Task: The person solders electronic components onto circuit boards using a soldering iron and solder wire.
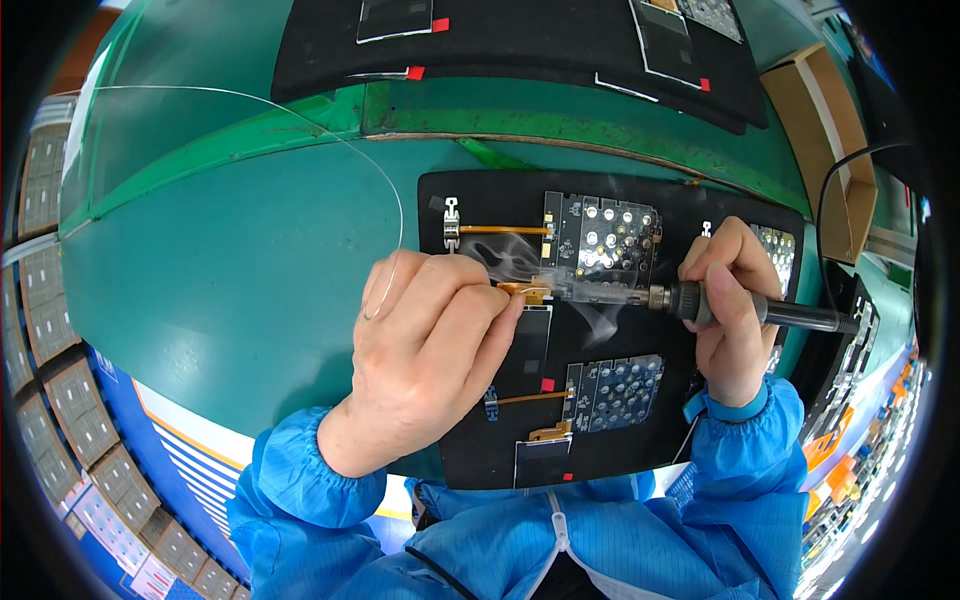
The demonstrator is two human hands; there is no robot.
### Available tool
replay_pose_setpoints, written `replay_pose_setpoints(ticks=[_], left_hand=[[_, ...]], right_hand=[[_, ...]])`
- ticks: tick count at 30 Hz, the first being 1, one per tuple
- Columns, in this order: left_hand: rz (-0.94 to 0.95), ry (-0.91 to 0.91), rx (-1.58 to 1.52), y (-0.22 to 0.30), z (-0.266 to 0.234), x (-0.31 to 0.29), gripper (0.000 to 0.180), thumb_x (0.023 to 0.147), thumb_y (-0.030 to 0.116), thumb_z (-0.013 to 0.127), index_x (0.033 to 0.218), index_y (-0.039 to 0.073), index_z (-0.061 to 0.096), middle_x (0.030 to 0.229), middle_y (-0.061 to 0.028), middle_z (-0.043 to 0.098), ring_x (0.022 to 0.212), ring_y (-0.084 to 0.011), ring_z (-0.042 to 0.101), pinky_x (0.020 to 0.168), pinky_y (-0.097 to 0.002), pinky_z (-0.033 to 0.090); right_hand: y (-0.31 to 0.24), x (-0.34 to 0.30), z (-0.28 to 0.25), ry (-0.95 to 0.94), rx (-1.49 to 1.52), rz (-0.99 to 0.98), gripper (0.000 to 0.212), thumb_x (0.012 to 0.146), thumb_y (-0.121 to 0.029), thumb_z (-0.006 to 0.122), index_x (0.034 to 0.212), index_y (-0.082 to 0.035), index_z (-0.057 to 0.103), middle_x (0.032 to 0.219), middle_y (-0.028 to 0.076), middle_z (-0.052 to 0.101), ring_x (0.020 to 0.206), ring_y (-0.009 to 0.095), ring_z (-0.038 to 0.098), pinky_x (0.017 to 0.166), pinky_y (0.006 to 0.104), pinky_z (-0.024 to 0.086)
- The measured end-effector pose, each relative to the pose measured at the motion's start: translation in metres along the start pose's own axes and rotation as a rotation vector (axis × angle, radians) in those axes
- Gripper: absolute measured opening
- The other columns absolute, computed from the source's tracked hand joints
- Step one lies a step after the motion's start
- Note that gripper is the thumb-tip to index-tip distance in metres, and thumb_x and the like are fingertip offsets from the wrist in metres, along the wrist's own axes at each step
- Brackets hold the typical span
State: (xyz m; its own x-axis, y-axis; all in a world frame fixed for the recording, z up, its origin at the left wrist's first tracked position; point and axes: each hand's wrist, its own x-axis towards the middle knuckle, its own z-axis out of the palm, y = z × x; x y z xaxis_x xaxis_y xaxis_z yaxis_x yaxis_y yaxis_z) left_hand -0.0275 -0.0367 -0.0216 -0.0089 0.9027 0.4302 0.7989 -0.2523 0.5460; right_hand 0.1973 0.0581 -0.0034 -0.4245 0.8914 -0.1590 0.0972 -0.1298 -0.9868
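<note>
My left hand (412,350) is closed in a pinch, with thin silvery solder wire (401,215) looping out behind its fingers. Its fingertips are beside an orange flex cable (540,284) at the lower left of a dark circuit board (600,250) with round metal pads. In my right hand (735,325) is a soldering iron (810,317), gripped by its dark handle and pointing left. Its tip reaches this cable joint, where pale smoke (500,255) rises; exact contact is hard to make out. A small dark display (530,350) lies just below the joint.
Under the boards is a black mat (490,195) on a green table (230,240). A second circuit board (625,395) with a display (543,465) lies nearer me. Farther back, another black mat (520,50) bears displays. A cardboard box (825,150) and the iron's black cord (828,190) are at right.
</note>
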Motion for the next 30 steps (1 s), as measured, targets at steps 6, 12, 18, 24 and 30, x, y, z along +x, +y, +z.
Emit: replay_pose_setpoints(ticks=[6, 12, 18, 24, 30], left_hand=[[0.008, 0.012, -0.012, 0.002, 0.0033, 0.0008, 0.022, 0.065, -0.003, 0.078, 0.08, 0.004, 0.063, 0.084, -0.0064, 0.058, 0.072, -0.0236, 0.054, 0.064, -0.0356, 0.041], [0.026, -0.01, -0.031, 0.0008, 0.0035, 0.0018, 0.023, 0.065, -0.003, 0.078, 0.08, 0.003, 0.063, 0.084, -0.0063, 0.056, 0.072, -0.0232, 0.054, 0.064, -0.0353, 0.041], [0.001, -0.048, -0.036, 0.0037, 0.0009, 0.0038, 0.028, 0.064, 0.0, 0.08, 0.086, 0.002, 0.064, 0.088, -0.0077, 0.056, 0.075, -0.0249, 0.054, 0.065, -0.0361, 0.042], [-0.073, -0.065, -0.028, 0.0057, -0.0002, 0.0026, 0.034, 0.063, 0.003, 0.083, 0.092, 0.001, 0.066, 0.092, -0.0099, 0.055, 0.079, -0.0274, 0.053, 0.067, -0.0373, 0.043], [-0.058, -0.05, -0.032, 0.0056, 0.003, 0.0001, 0.033, 0.064, 0.004, 0.081, 0.092, 0.001, 0.064, 0.091, -0.0095, 0.053, 0.078, -0.0269, 0.052, 0.068, -0.0387, 0.041]], right_hand=[[-0.001, 0.0003, 0.0001, 0.012, 0.019, 0.017, 0.029, 0.092, -0.032, 0.062, 0.081, -0.008, 0.049, 0.075, 0.0, 0.048, 0.062, 0.004, 0.037, 0.055, 0.0212, 0.029], [0.0007, 0.0009, 0.0006, 0.002, 0.019, -0.001, 0.028, 0.091, -0.03, 0.062, 0.08, -0.008, 0.049, 0.074, 0.0, 0.048, 0.063, 0.005, 0.037, 0.055, 0.0217, 0.028], [0.0039, 0.0012, 0.0002, -0.016, 0.028, -0.032, 0.027, 0.091, -0.03, 0.062, 0.081, -0.007, 0.05, 0.074, 0.001, 0.048, 0.063, 0.004, 0.037, 0.054, 0.0212, 0.028], [0.0038, 0.0009, -0.001, -0.012, 0.027, -0.021, 0.027, 0.091, -0.03, 0.062, 0.083, -0.007, 0.05, 0.075, 0.001, 0.048, 0.062, 0.004, 0.037, 0.053, 0.0211, 0.027], [0.0038, 0.0018, -0.0007, -0.018, 0.003, -0.041, 0.027, 0.09, -0.031, 0.062, 0.083, -0.007, 0.051, 0.075, 0.001, 0.049, 0.062, 0.005, 0.037, 0.052, 0.0211, 0.027]])
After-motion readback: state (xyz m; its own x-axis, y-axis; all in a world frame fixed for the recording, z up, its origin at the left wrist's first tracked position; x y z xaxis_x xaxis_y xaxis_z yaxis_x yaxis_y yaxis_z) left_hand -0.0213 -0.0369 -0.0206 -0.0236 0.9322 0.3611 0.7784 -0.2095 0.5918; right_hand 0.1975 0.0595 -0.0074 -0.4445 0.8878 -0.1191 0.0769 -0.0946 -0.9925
